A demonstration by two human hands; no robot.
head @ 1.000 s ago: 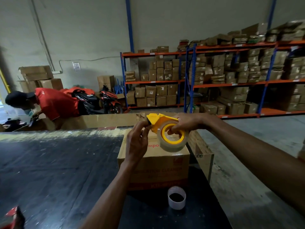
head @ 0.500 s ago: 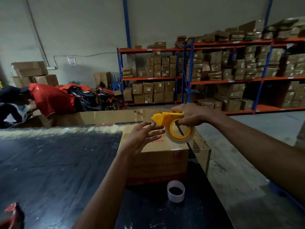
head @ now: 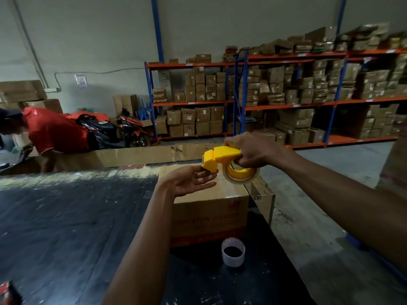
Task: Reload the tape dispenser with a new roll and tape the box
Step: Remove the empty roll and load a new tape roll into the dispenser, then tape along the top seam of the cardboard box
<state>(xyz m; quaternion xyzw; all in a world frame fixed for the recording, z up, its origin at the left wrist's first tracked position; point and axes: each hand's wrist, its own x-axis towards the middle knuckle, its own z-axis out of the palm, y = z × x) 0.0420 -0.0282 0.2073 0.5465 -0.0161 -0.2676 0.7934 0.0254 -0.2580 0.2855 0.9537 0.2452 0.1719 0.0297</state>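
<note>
Since half a second ago, your left hand (head: 189, 181) moved up under the nose of the yellow plastic tape dispenser (head: 221, 158), palm up, fingers spread and holding nothing. Your right hand (head: 251, 150) gripped its handle, with the clear tape roll (head: 241, 176) mounted. The dispenser hovered over the brown cardboard box (head: 209, 208); at 6 o'clock from the box stood an empty white tape core (head: 233, 252).

box (head: 209, 208) print blurred, tape roll (head: 241, 175) top hidden by dispenser (head: 220, 156), red object (head: 8, 292) cut off
</note>
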